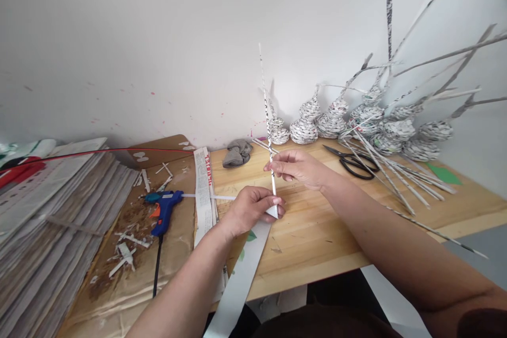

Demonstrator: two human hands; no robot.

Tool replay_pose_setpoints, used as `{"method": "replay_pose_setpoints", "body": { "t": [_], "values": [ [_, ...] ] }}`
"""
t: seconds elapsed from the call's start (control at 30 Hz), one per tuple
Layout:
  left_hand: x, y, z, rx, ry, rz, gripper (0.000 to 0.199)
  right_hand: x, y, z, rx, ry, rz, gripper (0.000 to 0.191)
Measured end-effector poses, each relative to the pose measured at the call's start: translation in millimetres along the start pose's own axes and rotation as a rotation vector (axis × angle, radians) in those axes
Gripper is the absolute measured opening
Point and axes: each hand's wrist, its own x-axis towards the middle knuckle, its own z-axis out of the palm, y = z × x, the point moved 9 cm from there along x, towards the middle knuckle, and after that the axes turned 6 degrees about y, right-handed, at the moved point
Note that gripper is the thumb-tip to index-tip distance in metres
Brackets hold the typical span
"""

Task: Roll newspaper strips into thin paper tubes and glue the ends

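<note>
A thin rolled paper stick (265, 100) stands nearly upright in front of me. My left hand (255, 207) pinches its lower end, together with the top of a pale paper strip (247, 269) that hangs over the table's front edge and has green leaf prints. Higher on the stick, my right hand (295, 168) closes its fingertips round it. Both hands are above the wooden table (309, 232). The stick's tip rises against the white wall.
Left lie a blue glue gun (167, 213) on stained cardboard, paper scraps and stacked newspapers (59, 222). Behind are a grey cloth (237, 153) and several woven paper gourds (304, 129). Black scissors (352, 162) and loose paper sticks (396, 174) lie right.
</note>
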Motion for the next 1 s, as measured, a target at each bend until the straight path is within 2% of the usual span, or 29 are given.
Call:
{"method": "replay_pose_setpoints", "body": {
  "t": [0.07, 0.23, 0.37, 0.5, 0.63, 0.7, 0.8, 0.93, 1.0],
  "values": [
    [0, 1, 0.0, 0.005, 0.001, 0.003, 0.035, -2, 1, 5, -0.054, -0.06, 0.014, 0.027],
    [-1, 3, 1.6, 0.001, -0.015, 0.002, 0.034, -1, -3, -4, -0.045, 0.062, -0.012, 0.027],
    [-2, 3, 0.7, -0.003, -0.003, 0.0, 0.034, -2, -1, 4, -0.118, -0.025, 0.012, 0.029],
    [-1, 2, 1.4, 0.001, -0.009, -0.007, 0.034, -1, -5, -4, -0.083, 0.069, -0.027, 0.031],
    [-1, 2, 0.6, -0.019, -0.007, 0.005, 0.035, -2, -1, 5, -0.127, -0.054, 0.003, 0.032],
    [-1, 2, 1.3, -0.024, -0.02, 0.004, 0.035, -1, -2, 4, -0.123, -0.042, -0.015, 0.03],
    [-1, 1, 1.9, -0.023, -0.034, -0.011, 0.035, -1, -4, -4, -0.067, 0.048, -0.04, 0.03],
    [-1, 2, -0.9, -0.022, -0.01, -0.003, 0.035, -2, -3, 6, -0.102, -0.064, -0.016, 0.031],
    [-1, 2, -0.3, -0.022, -0.018, -0.004, 0.035, -2, -3, 4, -0.096, -0.044, -0.017, 0.029]
  ]
}}
